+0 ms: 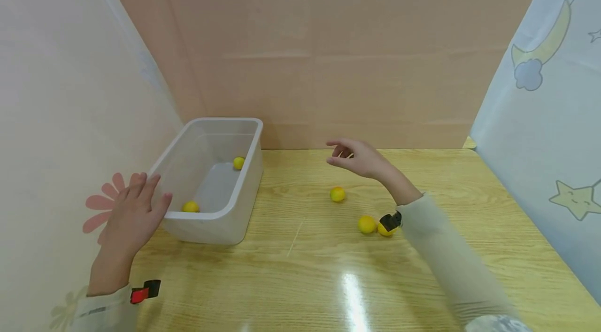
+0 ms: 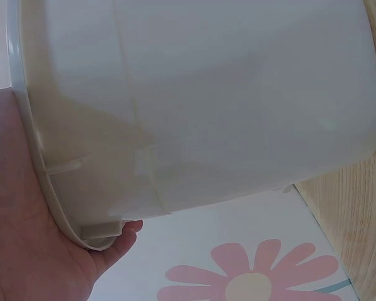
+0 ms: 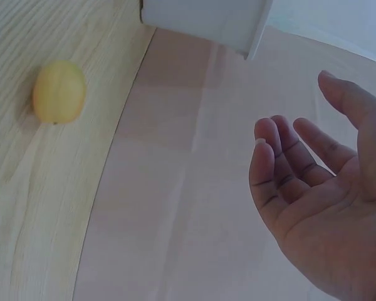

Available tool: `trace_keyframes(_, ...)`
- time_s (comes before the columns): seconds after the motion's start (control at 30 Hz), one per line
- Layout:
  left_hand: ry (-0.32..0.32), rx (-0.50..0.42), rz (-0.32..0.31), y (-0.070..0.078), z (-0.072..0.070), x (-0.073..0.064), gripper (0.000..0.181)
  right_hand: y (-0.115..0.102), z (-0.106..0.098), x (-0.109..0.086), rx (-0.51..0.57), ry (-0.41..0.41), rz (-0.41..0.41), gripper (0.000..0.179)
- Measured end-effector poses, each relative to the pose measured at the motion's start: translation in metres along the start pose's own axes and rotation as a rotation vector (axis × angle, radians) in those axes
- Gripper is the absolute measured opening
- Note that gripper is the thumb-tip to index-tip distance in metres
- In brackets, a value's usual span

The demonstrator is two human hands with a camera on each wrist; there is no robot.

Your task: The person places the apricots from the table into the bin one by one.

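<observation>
The right hand (image 1: 357,158) hovers loosely curled, empty, beyond a yellow fruit (image 1: 337,194) on the table (image 1: 286,285); the straight-fingered left hand (image 1: 133,216) touches the bin (image 1: 220,228). A clumsy brush could roll the fruit away.

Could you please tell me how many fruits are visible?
5: two fruits in the bin, far and near; three on the table, two side by side. More may be hidden.

passage: right hand (image 1: 359,158) has room over table (image 1: 291,280) between white bin (image 1: 249,193) and lone yellow fruit (image 1: 337,194). obstacles: bin's raised right side; back panel (image 1: 310,86) behind table; left hand (image 1: 133,214) at bin's near-left corner.
</observation>
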State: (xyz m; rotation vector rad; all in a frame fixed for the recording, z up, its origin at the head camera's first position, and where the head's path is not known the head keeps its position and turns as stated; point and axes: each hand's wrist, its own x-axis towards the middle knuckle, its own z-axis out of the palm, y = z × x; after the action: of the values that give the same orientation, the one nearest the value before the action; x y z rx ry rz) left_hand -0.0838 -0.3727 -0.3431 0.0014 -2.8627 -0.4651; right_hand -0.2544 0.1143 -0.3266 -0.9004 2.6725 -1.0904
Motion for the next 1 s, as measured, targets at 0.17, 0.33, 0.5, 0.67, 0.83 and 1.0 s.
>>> trace_keyframes(0.17,-0.008,0.001,-0.014,0.000,0.000,-0.001,0.069,0.009,-0.007,-0.014,-0.011,0.008,0.014,0.052)
trace_keyframes(0.33,-0.004,0.002,-0.011,0.001,0.001,-0.001,0.069,0.024,-0.014,-0.031,-0.037,0.032,0.030,0.051)
trace_keyframes(0.5,-0.006,-0.003,-0.002,0.003,0.003,0.000,0.069,0.038,-0.022,-0.052,-0.080,0.038,0.054,0.053)
trace_keyframes(0.67,0.000,0.007,0.012,0.004,0.003,0.001,0.069,0.048,-0.028,-0.070,-0.092,0.043,0.070,0.053)
trace_keyframes(0.83,0.007,0.014,0.021,0.004,0.004,0.001,0.070,0.051,-0.032,-0.086,-0.089,0.040,0.086,0.052)
trace_keyframes(1.0,0.007,0.018,0.016,0.004,0.005,-0.001,0.069,0.052,-0.036,-0.102,-0.112,0.034,0.098,0.051)
